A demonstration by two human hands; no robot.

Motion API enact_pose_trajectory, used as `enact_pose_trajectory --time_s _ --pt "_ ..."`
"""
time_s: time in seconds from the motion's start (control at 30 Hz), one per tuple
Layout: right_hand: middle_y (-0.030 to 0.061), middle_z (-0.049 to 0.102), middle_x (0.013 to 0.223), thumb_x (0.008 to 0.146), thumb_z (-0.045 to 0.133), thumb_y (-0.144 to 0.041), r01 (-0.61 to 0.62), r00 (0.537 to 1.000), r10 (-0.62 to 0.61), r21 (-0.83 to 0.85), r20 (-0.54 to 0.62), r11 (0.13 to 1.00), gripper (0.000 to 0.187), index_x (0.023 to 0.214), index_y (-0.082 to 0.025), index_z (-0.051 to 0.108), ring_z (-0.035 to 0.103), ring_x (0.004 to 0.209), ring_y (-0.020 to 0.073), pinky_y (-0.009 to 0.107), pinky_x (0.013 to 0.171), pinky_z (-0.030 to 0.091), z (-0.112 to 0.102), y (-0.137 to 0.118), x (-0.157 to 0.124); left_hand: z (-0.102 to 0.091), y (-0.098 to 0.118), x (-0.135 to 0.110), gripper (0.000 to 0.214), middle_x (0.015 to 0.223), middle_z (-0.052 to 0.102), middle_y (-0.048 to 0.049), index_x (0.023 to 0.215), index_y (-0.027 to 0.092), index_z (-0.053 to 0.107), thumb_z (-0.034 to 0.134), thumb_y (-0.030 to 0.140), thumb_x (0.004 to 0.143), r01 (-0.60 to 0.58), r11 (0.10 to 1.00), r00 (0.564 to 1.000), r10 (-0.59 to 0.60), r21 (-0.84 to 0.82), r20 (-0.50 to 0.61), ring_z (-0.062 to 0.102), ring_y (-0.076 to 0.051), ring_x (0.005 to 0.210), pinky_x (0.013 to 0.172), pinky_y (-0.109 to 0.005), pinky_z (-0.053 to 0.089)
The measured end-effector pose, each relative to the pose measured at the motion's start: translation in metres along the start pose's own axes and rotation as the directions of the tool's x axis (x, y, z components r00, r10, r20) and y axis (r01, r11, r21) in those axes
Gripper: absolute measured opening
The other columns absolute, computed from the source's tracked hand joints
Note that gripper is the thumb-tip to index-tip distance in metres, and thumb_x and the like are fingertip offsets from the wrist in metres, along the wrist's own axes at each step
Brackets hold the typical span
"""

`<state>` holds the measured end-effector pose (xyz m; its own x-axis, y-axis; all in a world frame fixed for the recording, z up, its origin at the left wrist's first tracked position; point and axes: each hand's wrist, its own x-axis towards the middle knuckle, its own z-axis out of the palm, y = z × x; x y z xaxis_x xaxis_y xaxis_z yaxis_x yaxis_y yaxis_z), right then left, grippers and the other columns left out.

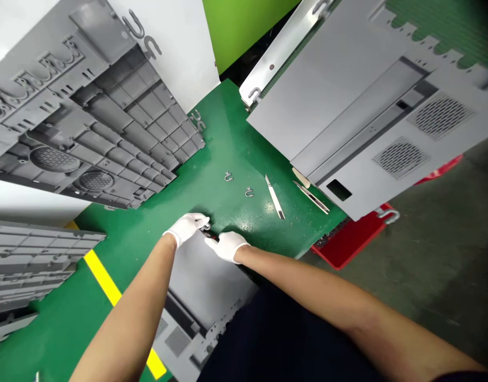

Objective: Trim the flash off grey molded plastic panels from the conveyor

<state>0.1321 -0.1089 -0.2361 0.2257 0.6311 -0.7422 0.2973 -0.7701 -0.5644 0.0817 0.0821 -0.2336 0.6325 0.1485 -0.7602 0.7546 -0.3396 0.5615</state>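
A grey plastic panel (210, 278) with speaker-like grilles lies between my forearms, its near end against my dark clothing. My left hand (187, 228), in a white glove, is closed at the panel's far corner, with a small grey piece at its fingertips that I cannot identify. Beside it, my gloved right hand (228, 246) is closed over the same edge. A dark and red object (212, 235) shows between the two hands; most of it is hidden. Beyond the hands, two small grey U-shaped hooks (228, 176) (249, 192) lie on the green table (215, 154).
A white-handled craft knife (274, 197) and tweezers (312, 198) lie to the right. A large grey panel (371, 116) leans at upper right, above a red bin (347, 246). Ribbed grey panels (128, 116) (24, 260) stand at left. Yellow tape (103, 276) crosses the green surface.
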Motion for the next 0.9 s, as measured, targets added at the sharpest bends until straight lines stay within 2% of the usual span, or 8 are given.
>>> enact_pose_trajectory --time_s 0.23,0.47,0.6,0.9 --pt "0.0201 0.074 0.095 0.088 0.016 -0.076 0.029 0.998 -0.034 -0.073 -0.057 0.997 0.085 0.097 -0.015 0.075 0.070 0.093 0.0338 0.043 0.079 0.053 0.006 -0.004 0.004 0.001 -0.010 0.008 0.052 0.086 0.076 -0.0102 0.081 0.016 0.072 0.067 0.066 0.069 0.023 0.998 0.999 -0.025 -0.059 -0.025 0.067 -0.023 0.080 0.077 -0.033 0.049" --pt "0.0229 0.073 0.098 0.086 0.024 -0.079 0.098 0.994 -0.105 -0.198 -0.027 0.975 0.084 0.097 -0.013 0.075 0.069 0.093 0.0350 0.044 0.080 0.053 -0.013 -0.001 0.009 -0.001 -0.012 0.009 0.054 0.083 0.076 -0.0084 0.078 0.016 0.072 0.066 0.069 0.069 0.050 0.997 0.995 -0.055 -0.059 -0.083 0.064 -0.021 0.074 0.072 -0.031 0.047" --pt "0.0221 0.073 0.101 0.085 0.022 -0.080 0.047 0.999 -0.049 -0.135 -0.012 0.990 0.086 0.103 -0.013 0.074 0.069 0.096 0.0340 0.043 0.082 0.052 -0.013 -0.003 0.007 -0.002 -0.014 0.006 0.053 0.084 0.076 -0.0090 0.078 0.015 0.071 0.066 0.067 0.070 0.040 0.994 0.995 -0.049 -0.098 -0.085 0.063 -0.020 0.073 0.071 -0.030 0.046" --pt "0.0225 0.073 0.099 0.084 0.016 -0.083 -0.019 0.999 0.018 -0.035 -0.035 0.999 0.093 0.100 -0.013 0.074 0.069 0.096 0.0350 0.042 0.081 0.052 0.002 -0.006 0.006 0.000 -0.022 0.011 0.053 0.081 0.075 -0.0083 0.079 0.015 0.072 0.063 0.067 0.072 0.027 0.996 0.993 -0.036 -0.086 -0.108 0.062 -0.020 0.072 0.071 -0.030 0.045"
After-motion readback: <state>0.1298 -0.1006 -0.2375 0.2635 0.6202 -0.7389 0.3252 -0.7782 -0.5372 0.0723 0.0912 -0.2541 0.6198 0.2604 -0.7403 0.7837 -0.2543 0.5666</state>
